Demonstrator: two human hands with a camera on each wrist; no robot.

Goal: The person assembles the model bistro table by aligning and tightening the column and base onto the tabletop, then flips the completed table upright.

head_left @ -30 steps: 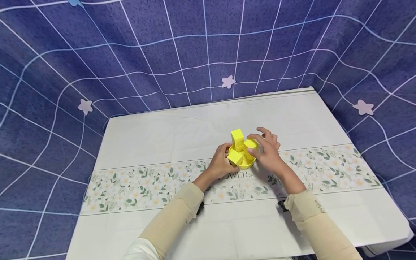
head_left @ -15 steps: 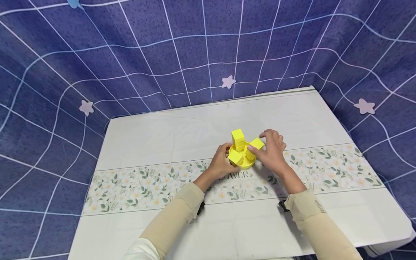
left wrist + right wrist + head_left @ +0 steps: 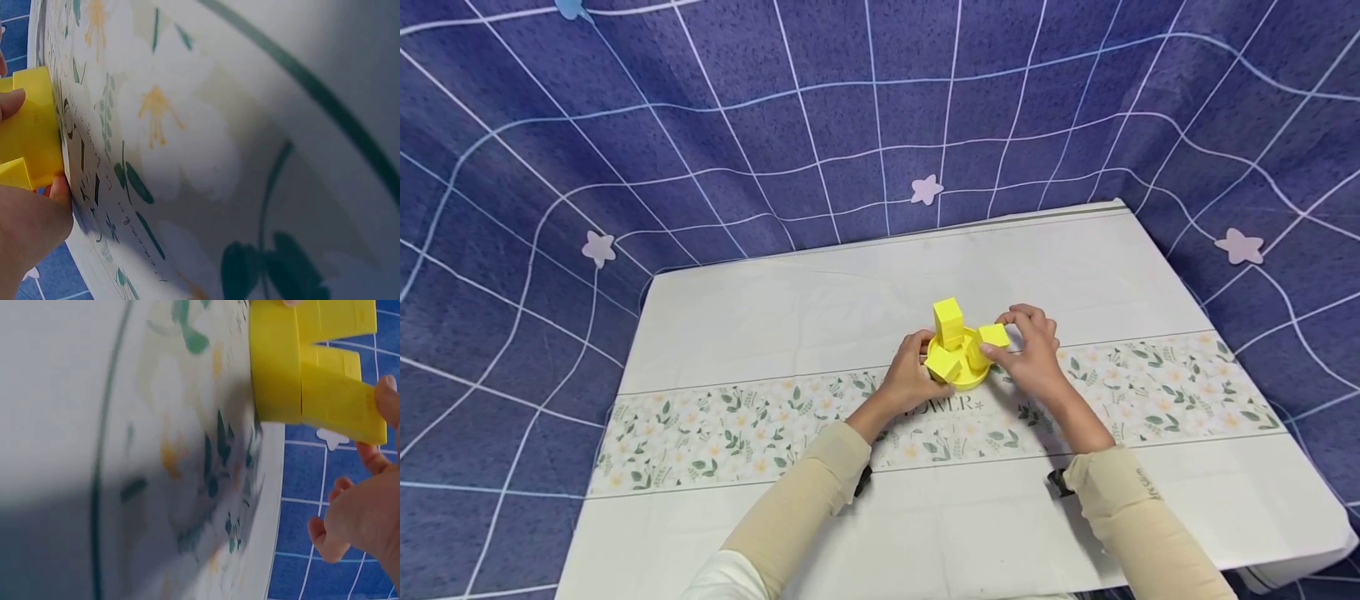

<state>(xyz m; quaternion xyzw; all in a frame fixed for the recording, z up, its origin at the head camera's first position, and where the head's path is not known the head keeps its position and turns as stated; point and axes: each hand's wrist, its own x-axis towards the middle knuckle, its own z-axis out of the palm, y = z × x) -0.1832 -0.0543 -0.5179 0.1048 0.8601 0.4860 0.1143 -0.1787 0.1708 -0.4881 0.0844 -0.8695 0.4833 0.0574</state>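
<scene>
A shallow round yellow dish (image 3: 972, 380) stands on the tablecloth with three yellow blocks rising from it. My left hand (image 3: 907, 377) grips the dish at its left side. The tallest block (image 3: 948, 315) stands upright at the back, and a second block (image 3: 942, 364) leans toward the left hand. My right hand (image 3: 1036, 354) pinches the third block (image 3: 994, 335) near its top, thumb on one side and index finger on the other. In the right wrist view this block (image 3: 344, 403) tilts outward, its lower end at the dish (image 3: 275, 369). The other right fingers curl away from it.
A white tablecloth (image 3: 737, 325) with a floral band (image 3: 715, 433) and printed lettering covers the table. Blue grid-patterned curtain (image 3: 820, 158) with star shapes surrounds its back and sides. Both forearms wear beige sleeves (image 3: 820, 475).
My right hand has moved slightly right, and the block it touches now tilts outward to the right instead of standing nearer the dish's middle. The left hand and dish have stayed in place.
</scene>
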